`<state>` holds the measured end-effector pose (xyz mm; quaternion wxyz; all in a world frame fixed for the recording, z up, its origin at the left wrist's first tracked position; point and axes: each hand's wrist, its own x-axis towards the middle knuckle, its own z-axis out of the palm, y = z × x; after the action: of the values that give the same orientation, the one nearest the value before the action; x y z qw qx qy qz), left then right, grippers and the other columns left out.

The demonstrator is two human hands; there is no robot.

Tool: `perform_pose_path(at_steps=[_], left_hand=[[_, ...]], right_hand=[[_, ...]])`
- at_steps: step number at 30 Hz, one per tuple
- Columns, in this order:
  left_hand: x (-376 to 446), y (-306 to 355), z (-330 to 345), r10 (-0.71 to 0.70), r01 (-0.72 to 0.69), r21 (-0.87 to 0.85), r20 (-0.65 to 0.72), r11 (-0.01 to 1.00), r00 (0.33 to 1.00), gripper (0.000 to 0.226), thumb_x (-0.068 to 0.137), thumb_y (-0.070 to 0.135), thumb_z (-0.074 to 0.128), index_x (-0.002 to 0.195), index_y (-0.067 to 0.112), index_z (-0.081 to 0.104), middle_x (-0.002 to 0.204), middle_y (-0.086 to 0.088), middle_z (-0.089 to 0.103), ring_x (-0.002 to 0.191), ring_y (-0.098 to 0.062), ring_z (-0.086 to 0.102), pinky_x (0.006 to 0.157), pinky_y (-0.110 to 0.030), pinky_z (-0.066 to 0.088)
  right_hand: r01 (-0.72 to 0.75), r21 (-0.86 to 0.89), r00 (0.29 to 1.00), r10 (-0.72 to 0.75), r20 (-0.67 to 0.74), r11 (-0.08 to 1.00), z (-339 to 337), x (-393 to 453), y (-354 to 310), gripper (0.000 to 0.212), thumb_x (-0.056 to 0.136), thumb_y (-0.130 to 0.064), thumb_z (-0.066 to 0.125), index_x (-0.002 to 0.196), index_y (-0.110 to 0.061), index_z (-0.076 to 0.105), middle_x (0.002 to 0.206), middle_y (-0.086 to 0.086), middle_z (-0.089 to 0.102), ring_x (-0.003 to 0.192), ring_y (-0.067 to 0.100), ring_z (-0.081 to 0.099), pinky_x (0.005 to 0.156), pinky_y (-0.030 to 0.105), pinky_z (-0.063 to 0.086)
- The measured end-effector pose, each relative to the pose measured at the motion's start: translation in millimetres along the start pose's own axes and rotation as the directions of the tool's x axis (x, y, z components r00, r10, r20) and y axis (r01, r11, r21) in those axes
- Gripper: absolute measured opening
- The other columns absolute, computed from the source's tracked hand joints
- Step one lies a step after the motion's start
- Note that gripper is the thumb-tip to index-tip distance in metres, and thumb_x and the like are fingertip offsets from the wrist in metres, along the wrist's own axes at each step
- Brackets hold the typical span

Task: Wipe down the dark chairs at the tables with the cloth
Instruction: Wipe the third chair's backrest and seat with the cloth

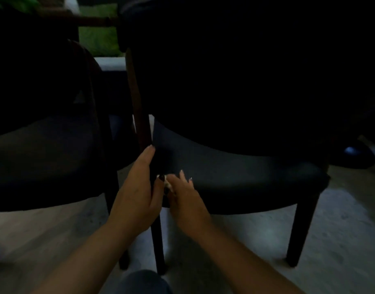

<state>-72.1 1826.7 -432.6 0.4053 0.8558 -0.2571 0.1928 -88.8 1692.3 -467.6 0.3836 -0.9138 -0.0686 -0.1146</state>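
Left hand [137, 192]: we are wrapping it round the front left leg [158, 240] of the right-hand chair [235, 172], at the seat corner.
Right hand [185, 195]: we are pinching a small pale cloth [168, 183] against that same corner, fingers blurred.
Second chair [44, 162]: standing just beside, apparently not being touched.
Risk: we are working in dim light, so patches may get missed; the bunched cloth could slip to the floor [341, 230].

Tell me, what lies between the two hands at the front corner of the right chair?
In the head view, a small pale cloth shows between the left hand and the right hand, at the right chair corner.
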Motion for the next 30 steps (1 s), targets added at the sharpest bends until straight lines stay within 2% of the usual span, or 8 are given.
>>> perform_pose_path(at_steps=[4,8,13,16,19,22,26,30], left_hand=[[40,52,-31,0.211,-0.212,-0.002,-0.123,0.977,0.97,0.055,0.093,0.014,0.052,0.143,-0.003,0.035,0.148,-0.009,0.034,0.139,-0.014,0.033,0.115,-0.024,0.028],[87,116,-66,0.409,-0.395,0.118,-0.376,0.911,0.832,0.041,0.089,0.015,0.052,0.122,-0.008,0.05,0.12,-0.014,0.045,0.116,-0.021,0.043,0.1,-0.031,0.037],[139,188,-98,0.481,-0.494,0.08,-0.402,0.866,0.779,0.025,0.09,0.021,0.048,0.11,0.009,0.054,0.104,0.006,0.048,0.094,-0.004,0.047,0.083,-0.016,0.038],[178,215,-112,0.385,-0.385,0.001,-0.001,0.923,0.923,0.017,0.094,0.037,0.051,0.11,0.031,0.049,0.093,0.017,0.057,0.085,0.006,0.057,0.069,-0.011,0.041],[216,225,-111,0.184,-0.187,-0.032,0.403,0.982,0.897,0.03,0.095,0.051,0.046,0.121,0.038,0.048,0.101,0.025,0.054,0.095,0.005,0.054,0.075,-0.017,0.038],[242,225,-86,0.099,-0.098,-0.03,0.546,0.995,0.832,0.05,0.086,0.066,0.035,0.124,0.037,0.051,0.116,0.022,0.054,0.111,-0.004,0.049,0.091,-0.028,0.037],[255,203,-48,-0.031,-0.065,0.11,0.702,0.992,0.711,0.044,0.095,0.054,0.035,0.109,0.022,0.061,0.128,0.0,0.059,0.114,-0.016,0.056,0.099,-0.038,0.042],[254,203,-59,0.031,-0.03,-0.017,0.804,0.999,0.593,0.059,0.082,0.077,0.037,0.116,0.036,0.062,0.12,0.03,0.058,0.109,0.012,0.052,0.098,-0.008,0.036]], right_hand=[[0.128,0.205,0.965,-0.074,-0.251,0.97,-63,-25,-57,0.043,0.098,-0.018,0.047,0.14,-0.028,0.043,0.134,-0.013,0.052,0.123,-0.002,0.049,0.103,0.02,0.042],[0.489,-0.172,0.664,-0.493,-0.562,0.855,-171,-43,-117,0.042,0.091,-0.015,0.051,0.133,-0.014,0.049,0.126,-0.013,0.052,0.12,-0.008,0.048,0.099,0.011,0.039],[0.324,-0.559,0.429,-0.645,-0.632,0.763,-303,-34,-160,0.034,0.093,-0.01,0.051,0.126,-0.004,0.056,0.122,0.0,0.057,0.111,0.008,0.054,0.098,0.018,0.042],[0.158,-0.593,0.652,-0.535,-0.538,0.789,-357,-11,-166,0.029,0.092,-0.017,0.051,0.119,-0.019,0.06,0.111,-0.001,0.065,0.096,0.012,0.06,0.083,0.024,0.046],[-0.04,-0.413,0.972,-0.06,-0.227,0.91,-377,27,-157,0.018,0.095,-0.021,0.052,0.106,-0.031,0.061,0.096,-0.007,0.064,0.081,0.008,0.062,0.066,0.023,0.046],[-0.17,-0.405,0.969,0.226,0.096,0.899,-375,57,-140,0.015,0.094,-0.027,0.054,0.096,-0.031,0.068,0.095,-0.003,0.065,0.088,0.014,0.061,0.074,0.028,0.047],[-0.187,-0.363,0.968,0.235,0.091,0.913,-376,65,-126,0.014,0.089,-0.034,0.059,0.086,-0.036,0.072,0.083,-0.009,0.07,0.079,0.01,0.064,0.077,0.03,0.049],[-0.212,-0.3,0.936,0.281,0.212,0.93,-375,66,-123,0.016,0.087,-0.039,0.055,0.085,-0.043,0.071,0.076,-0.013,0.07,0.069,0.004,0.064,0.071,0.034,0.052]])
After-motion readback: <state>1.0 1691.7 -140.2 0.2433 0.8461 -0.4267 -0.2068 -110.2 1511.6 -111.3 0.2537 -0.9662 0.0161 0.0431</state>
